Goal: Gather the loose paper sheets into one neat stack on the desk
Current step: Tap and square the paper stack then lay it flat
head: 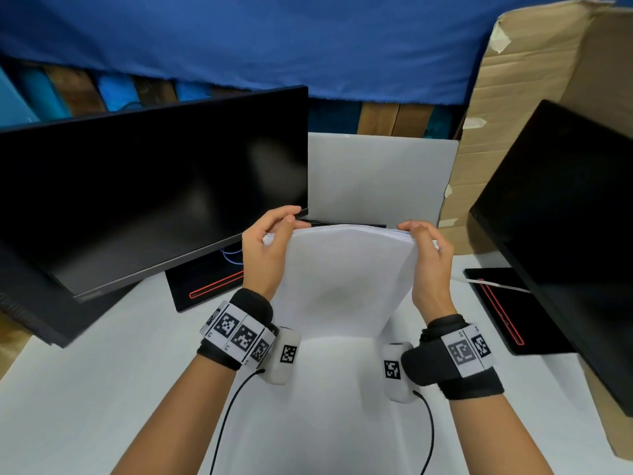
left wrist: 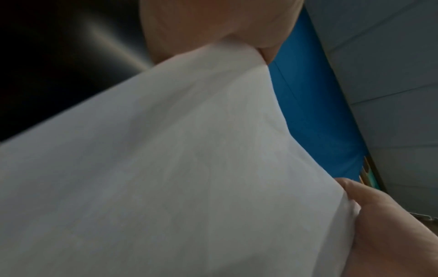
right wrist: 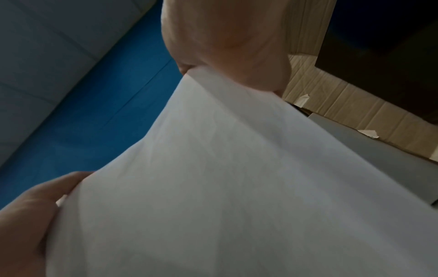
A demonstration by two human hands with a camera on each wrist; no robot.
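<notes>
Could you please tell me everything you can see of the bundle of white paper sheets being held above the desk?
The bundle of plain white paper sheets stands roughly upright on its lower edge on the white desk, between two dark monitors. The left hand and right hand grip its upper corners, thumbs on the near face. Its sides curl slightly towards the viewer. Layered edges at the top are nearly aligned. No print is visible.

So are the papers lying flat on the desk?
No, the papers stand on edge on the desk, gripped by the left hand and right hand.
</notes>
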